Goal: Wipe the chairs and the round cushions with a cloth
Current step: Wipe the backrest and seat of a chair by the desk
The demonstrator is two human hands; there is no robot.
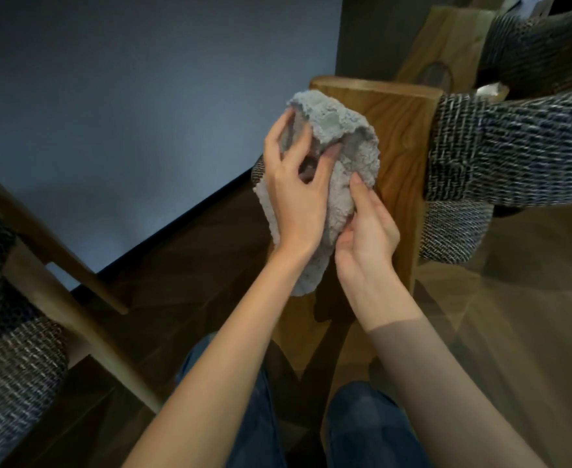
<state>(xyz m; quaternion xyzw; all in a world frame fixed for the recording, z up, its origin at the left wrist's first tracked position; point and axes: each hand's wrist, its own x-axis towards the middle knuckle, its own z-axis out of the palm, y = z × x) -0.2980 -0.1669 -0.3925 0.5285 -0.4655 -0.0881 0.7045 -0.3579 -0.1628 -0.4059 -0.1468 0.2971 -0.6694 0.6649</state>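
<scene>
At the lower left of the frame I see a pale wooden chair leg (75, 315) beside a dark tweed cushion (11, 366). In the centre, my left hand (294, 197) grips the grey fluffy cloth (342, 157), its fingers curled into the folds. Just right of it, my right hand (365, 238) holds the cloth's lower part, thumb pressed on top and fingers tucked beneath. The cloth hangs in front of a brown wooden chair panel (402, 157); I cannot tell whether they touch. A tweed-covered roll cushion (514, 153) runs from that panel to the right edge.
</scene>
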